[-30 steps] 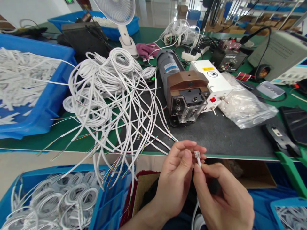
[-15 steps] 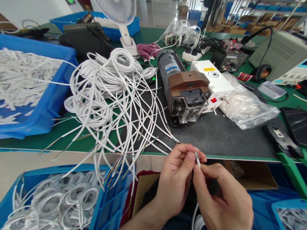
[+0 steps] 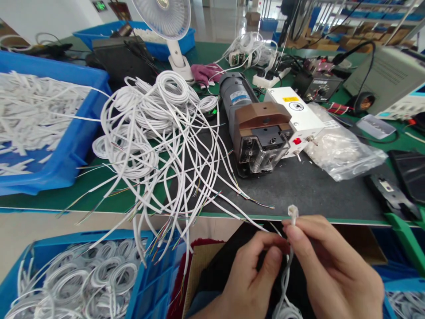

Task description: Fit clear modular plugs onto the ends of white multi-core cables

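Observation:
My right hand (image 3: 332,270) pinches a thin white cable (image 3: 286,274) just below its clear plug (image 3: 292,211), which points up near the bench's front edge. My left hand (image 3: 252,274) sits lower, with its fingers curled on the same cable beneath the right hand's grip. The cable drops into a small coil (image 3: 288,311) at the bottom of the view. Straight ahead stands a crimping machine (image 3: 262,133) with a brown block and a clear front guard.
A heap of white cables (image 3: 156,128) with stripped coloured ends spreads over the bench to the left. Blue bins of white pieces (image 3: 36,119) and coiled cables (image 3: 83,279) sit left and lower left. A plastic bag of plugs (image 3: 341,150) lies right of the machine.
My right hand has lifted the plug end up and to the right. My left hand has slid down off the plug onto the cable below.

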The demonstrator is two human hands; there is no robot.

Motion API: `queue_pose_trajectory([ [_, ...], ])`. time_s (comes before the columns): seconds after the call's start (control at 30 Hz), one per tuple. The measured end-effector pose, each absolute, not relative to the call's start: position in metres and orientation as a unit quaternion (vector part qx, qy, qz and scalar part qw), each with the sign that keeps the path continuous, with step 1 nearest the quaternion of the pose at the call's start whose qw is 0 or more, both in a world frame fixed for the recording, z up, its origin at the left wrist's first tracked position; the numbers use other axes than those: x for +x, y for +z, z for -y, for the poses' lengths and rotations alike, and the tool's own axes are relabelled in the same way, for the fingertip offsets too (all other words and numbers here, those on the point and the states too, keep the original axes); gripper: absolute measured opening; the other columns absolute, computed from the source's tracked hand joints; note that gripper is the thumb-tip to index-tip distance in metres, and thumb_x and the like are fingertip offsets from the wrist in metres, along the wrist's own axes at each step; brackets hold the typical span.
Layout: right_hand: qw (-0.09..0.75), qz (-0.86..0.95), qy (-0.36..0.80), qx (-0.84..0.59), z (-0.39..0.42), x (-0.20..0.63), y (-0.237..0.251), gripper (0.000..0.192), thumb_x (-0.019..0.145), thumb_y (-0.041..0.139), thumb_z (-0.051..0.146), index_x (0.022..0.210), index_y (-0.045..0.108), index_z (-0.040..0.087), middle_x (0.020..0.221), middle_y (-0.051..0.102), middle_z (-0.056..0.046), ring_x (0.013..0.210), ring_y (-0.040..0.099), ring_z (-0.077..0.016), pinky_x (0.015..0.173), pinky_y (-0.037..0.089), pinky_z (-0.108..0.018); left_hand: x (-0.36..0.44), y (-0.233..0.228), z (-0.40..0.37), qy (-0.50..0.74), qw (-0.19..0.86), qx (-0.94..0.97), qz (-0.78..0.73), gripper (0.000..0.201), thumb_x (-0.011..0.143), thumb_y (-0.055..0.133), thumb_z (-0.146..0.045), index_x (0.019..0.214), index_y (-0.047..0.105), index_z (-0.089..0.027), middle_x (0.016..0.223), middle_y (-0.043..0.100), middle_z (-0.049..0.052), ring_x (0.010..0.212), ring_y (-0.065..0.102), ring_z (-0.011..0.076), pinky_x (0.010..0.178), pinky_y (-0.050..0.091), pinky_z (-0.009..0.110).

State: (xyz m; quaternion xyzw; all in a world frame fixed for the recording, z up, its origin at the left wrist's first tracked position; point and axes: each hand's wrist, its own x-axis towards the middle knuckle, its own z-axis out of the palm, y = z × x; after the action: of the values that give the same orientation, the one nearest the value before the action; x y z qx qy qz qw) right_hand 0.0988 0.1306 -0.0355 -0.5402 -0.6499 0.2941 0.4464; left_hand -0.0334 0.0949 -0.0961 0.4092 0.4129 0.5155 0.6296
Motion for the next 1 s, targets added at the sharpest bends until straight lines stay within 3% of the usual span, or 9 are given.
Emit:
queue_pose_trajectory([
  [0.13,0.382,0.56,0.452,-0.58,-0.166,0.093,-0.034,0.026,0.105,0.07,0.042,0.087,0.078,0.024,0.07,0.07,0.002,0.067,0.067,-0.0144,0.062,0.05,-0.024,-0.032,-0.103,-0.088,0.448,0.604,0.519,-0.407,0.038,0.115,0.049,-0.04,0.114,0.078,-0.016,0.106,0.083,0.013,0.096,0.076,0.024,0.089,0.056,0.032],
  [0.27,0.374,0.51,0.53,-0.565,-0.197,0.087,-0.044,0.035,0.101,0.073,0.046,0.08,0.076,0.019,0.065,0.066,0.002,0.06,0.058,-0.0129,0.056,0.043,-0.024,-0.036,-0.093,-0.092,0.416,0.622,0.475,-0.463,0.033,0.113,0.055,-0.04,0.11,0.079,-0.018,0.095,0.084,0.009,0.087,0.077,0.0221,0.084,0.056,0.03],
  [0.53,0.372,0.505,0.539,-0.562,-0.212,0.082,-0.055,0.033,0.1,0.072,0.044,0.079,0.074,0.019,0.062,0.058,0.005,0.057,0.047,-0.0115,0.053,0.032,-0.027,-0.033,-0.091,-0.1,0.439,0.609,0.443,-0.49,0.033,0.112,0.059,-0.042,0.109,0.081,-0.018,0.09,0.085,0.009,0.084,0.079,0.0231,0.085,0.057,0.031],
  [1.0,0.371,0.525,0.489,-0.589,-0.217,0.073,-0.055,0.032,0.099,0.071,0.042,0.078,0.073,0.019,0.063,0.059,0.005,0.059,0.048,-0.0127,0.055,0.033,-0.028,-0.029,-0.098,-0.102,0.458,0.648,0.365,-0.486,0.034,0.109,0.063,-0.045,0.109,0.083,-0.017,0.092,0.086,0.009,0.087,0.08,0.0245,0.081,0.055,0.029],
])
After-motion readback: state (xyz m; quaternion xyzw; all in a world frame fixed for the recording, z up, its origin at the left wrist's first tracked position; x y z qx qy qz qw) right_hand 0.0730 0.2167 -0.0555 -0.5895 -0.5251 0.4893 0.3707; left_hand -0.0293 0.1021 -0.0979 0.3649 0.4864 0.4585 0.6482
